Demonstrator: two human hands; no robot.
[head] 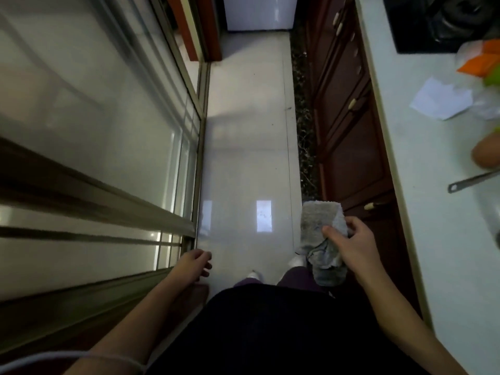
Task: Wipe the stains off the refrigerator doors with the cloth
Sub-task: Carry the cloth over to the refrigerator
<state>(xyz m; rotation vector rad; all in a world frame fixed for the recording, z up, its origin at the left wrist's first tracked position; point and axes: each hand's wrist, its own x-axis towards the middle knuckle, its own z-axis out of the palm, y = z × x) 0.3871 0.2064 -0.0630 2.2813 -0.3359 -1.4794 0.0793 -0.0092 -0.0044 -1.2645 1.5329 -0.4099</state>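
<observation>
hanging from the right hand [354, 244], whose fingers pinch it, the grey cloth [322, 239] drapes downward, while the white fridge [259, 12] stands well ahead down the floor and the left hand [196, 263] hangs loosely open.

So the cloth [322, 239] is plain grey, a bit darker where it's bunched up. Floor [249, 131] is glossy pale grey-white tile, with a dark speckled strip [304, 125] at 1 o'clock. Cabinets [349, 147] are deep reddish-brown with cream knobs. Countertop [422, 169] at 3 o'clock is off-white, with something orange and green [484, 63] on it. Trousers [295, 277] look purple.
</observation>
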